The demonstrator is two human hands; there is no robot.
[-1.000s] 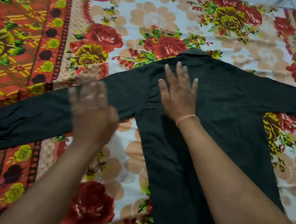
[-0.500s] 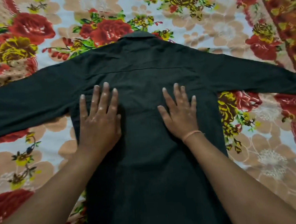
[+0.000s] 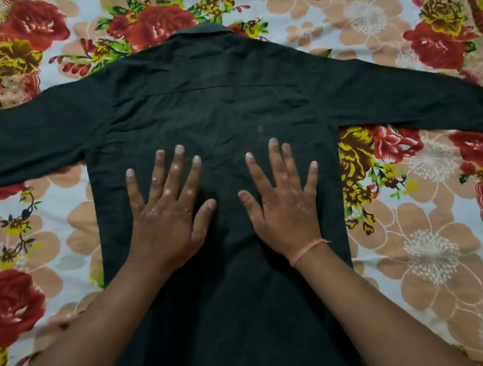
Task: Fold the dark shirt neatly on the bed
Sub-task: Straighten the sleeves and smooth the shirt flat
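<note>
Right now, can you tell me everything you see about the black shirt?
The shirt is dark, nearly black, and looks like soft woven cloth. It lies flat, back side up, on the flowery bedsheet, collar at the far end, both long sleeves stretched straight out sideways. A seam crosses the shoulders. A few light wrinkles show. The left hand and right hand press flat on its middle, fingers spread. Its bottom hem is out of view.

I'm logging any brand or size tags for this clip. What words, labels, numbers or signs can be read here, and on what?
None: no readable text anywhere.
Dark shirt: back up, no tag or print showing.
Bedsheet: flowers only.
Thread on the right wrist: plain.
</note>
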